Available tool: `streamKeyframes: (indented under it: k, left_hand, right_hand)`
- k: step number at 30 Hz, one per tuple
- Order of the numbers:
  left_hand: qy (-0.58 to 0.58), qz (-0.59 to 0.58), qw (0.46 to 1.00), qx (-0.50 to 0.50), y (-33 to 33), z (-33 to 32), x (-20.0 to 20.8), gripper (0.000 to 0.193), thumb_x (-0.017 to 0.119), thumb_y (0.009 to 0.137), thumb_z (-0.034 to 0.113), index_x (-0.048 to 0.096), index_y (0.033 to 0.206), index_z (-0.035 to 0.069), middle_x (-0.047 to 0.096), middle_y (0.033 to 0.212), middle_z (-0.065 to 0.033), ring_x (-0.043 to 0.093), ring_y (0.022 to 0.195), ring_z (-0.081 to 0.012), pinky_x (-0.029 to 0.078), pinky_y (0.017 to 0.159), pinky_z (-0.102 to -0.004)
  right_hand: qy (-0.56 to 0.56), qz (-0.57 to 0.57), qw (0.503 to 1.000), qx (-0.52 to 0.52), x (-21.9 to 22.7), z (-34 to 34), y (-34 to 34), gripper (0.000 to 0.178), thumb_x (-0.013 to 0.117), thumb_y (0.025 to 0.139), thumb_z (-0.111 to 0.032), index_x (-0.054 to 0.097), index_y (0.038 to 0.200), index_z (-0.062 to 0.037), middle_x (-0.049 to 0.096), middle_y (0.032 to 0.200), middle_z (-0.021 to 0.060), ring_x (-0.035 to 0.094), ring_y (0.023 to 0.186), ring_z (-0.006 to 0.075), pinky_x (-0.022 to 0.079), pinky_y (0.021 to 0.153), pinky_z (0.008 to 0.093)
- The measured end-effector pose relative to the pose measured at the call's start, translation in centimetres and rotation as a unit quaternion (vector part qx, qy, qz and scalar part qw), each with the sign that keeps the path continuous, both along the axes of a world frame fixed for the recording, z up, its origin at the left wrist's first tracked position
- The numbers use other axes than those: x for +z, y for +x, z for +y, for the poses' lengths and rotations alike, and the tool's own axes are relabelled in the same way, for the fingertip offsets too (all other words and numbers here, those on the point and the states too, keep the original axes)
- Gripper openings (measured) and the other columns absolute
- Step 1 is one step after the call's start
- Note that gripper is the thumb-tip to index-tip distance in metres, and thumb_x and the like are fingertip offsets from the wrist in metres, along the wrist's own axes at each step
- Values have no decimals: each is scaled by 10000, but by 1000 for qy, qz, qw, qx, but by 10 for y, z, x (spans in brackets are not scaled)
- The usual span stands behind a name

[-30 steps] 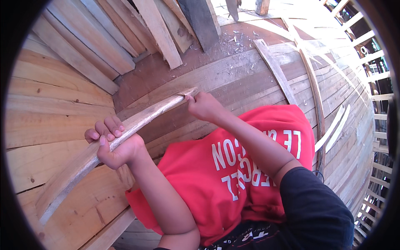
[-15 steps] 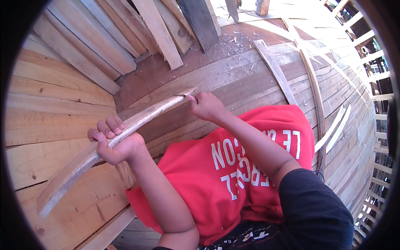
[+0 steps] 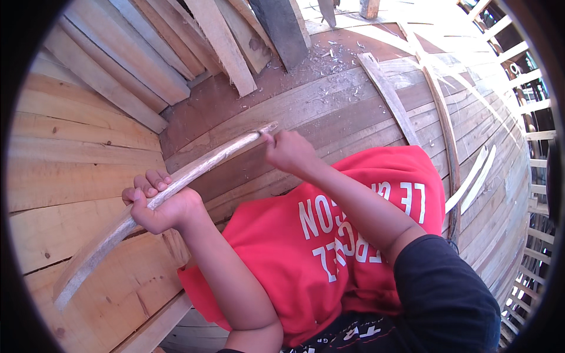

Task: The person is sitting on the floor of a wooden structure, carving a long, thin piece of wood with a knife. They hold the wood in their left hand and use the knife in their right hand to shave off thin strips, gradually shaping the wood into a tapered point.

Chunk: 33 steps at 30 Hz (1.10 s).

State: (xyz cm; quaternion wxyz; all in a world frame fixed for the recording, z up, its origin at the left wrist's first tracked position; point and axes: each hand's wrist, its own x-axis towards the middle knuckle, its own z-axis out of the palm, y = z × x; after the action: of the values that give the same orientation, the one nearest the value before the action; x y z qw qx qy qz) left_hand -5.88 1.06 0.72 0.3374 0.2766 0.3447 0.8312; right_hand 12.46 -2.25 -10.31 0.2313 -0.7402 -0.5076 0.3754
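Rib (image 3: 176, 182), a long curved strip of pale wood, lies across both our hands, running from about eight o'clock low in the view up to its tip near the middle. Our left hand (image 3: 156, 203) is wrapped around it roughly at its midpoint, fingers curled over the top edge and thumb beneath, so the strip is carried there and its bow sits up against the planks. Our right hand (image 3: 288, 150) is closed in a pinch on the upper tip, at about twelve o'clock from the left hand; that grip seems meant to steer the end, while the left bears the weight. Whether the tip touches the planking behind it we cannot tell.

Below the hands, our red shirt (image 3: 329, 247) fills the view at five o'clock, and a dark sleeve (image 3: 447, 294) covers the right upper arm.

Outward, curved planking (image 3: 70, 176) wraps round us from nine o'clock across to three o'clock, its boards bent like the strip we hold. Loose boards (image 3: 218, 41) lean in a stack at eleven to twelve o'clock. Shavings (image 3: 329, 59) are scattered on the reddish boards near one o'clock. Two more thin ribs (image 3: 388, 97) lie fixed against the planking at two o'clock, following its curve.
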Motion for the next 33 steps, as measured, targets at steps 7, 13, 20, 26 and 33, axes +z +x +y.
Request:
streamKeyframes:
  k: [7,13,20,26,33]
  left_hand:
    - [-42,-13,998,42,1,2,-1,243,511,734,225,284,685,155,317,624,15,315,536,-133,291,530,-281]
    - [-66,-35,996,55,-3,4,1,279,510,760,223,253,673,159,309,629,16,324,553,-136,303,549,-288]
    - [-52,-8,997,56,8,1,6,279,497,759,222,240,671,158,301,625,17,323,551,-137,294,537,-287]
    - [-89,-20,994,65,2,2,4,275,494,750,220,239,665,161,296,617,15,344,552,-135,312,538,-280]
    - [-70,-12,996,49,3,1,2,293,498,749,222,226,654,167,282,606,16,349,547,-135,311,525,-273]
  right_hand:
    - [-43,19,999,-1,-1,0,-5,535,443,970,-391,674,900,86,655,908,325,639,923,482,506,842,522]
    - [9,-2,1000,-5,5,0,-11,560,427,980,-409,659,832,79,648,859,321,630,890,483,493,823,531]
    - [-60,-7,998,0,-10,14,14,543,412,981,-412,674,927,60,668,918,297,639,957,458,498,874,511]
    - [-34,-43,998,-7,-2,7,3,536,419,978,-415,676,940,54,674,928,286,648,943,452,508,854,514]
    - [-22,-55,998,-6,2,8,4,537,410,983,-413,671,975,56,671,928,291,650,942,449,513,844,511]
